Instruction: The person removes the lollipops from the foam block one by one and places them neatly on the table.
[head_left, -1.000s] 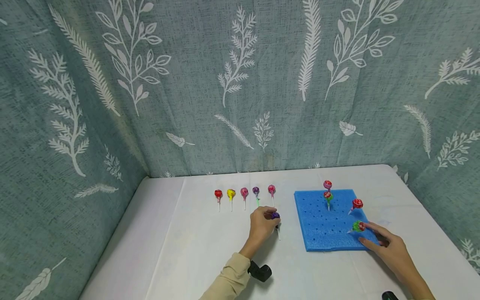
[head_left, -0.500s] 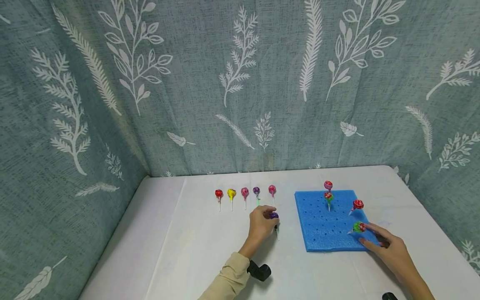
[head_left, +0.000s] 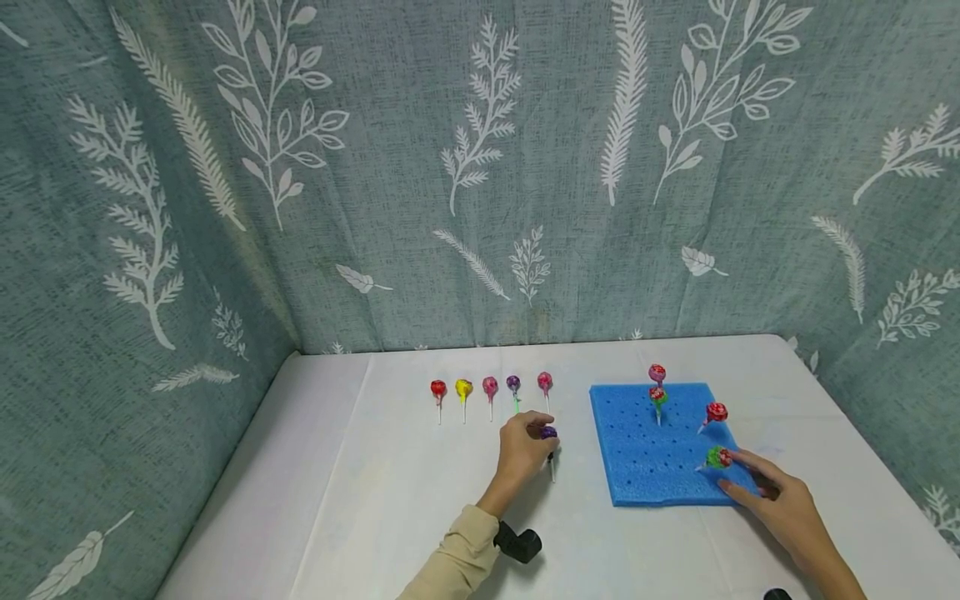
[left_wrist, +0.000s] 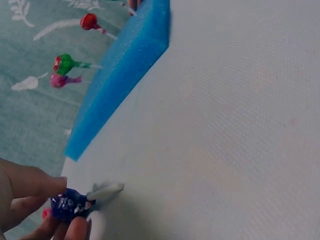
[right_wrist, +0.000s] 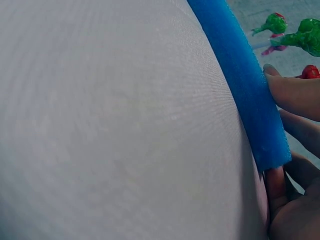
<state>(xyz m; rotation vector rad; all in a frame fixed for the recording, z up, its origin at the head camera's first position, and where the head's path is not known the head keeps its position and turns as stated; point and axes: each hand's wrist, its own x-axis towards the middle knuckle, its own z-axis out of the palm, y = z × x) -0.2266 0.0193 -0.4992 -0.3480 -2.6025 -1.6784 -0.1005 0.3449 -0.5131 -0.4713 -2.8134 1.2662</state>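
A person's two bare hands work well apart over a white table (head_left: 375, 500), seen from above. The left hand (head_left: 521, 448), left of the board and toward the middle of the table, pinches a dark purple lollipop (left_wrist: 67, 206) by its wrapped head, the white stick pointing toward the table's near edge; whether the stick touches the tabletop cannot be told. The right hand (head_left: 783, 500) grips the near right corner of a blue foam board (head_left: 637, 450), thumb on its upper face and fingers around the corner. The board, dotted with small holes, lies toward the table's right edge. Four lollipops stand in it: a pink-and-red lollipop (head_left: 657, 372) at the far edge, a green-and-red lollipop (head_left: 657, 395) just in front, a red lollipop (head_left: 717, 412) by the right edge, and a second green-and-red lollipop (head_left: 719, 457), tilted, just beside the right hand's fingers. Left of the board, toward the table's far edge, five more lie in a row, sticks toward the near edge: red, yellow (head_left: 464, 389), pink, purple with a green stick, and pink. The left arm wears a beige sleeve (head_left: 450, 558) and a black wrist device (head_left: 520, 546). Behind hangs a grey-green curtain (head_left: 375, 167) with white leaves.
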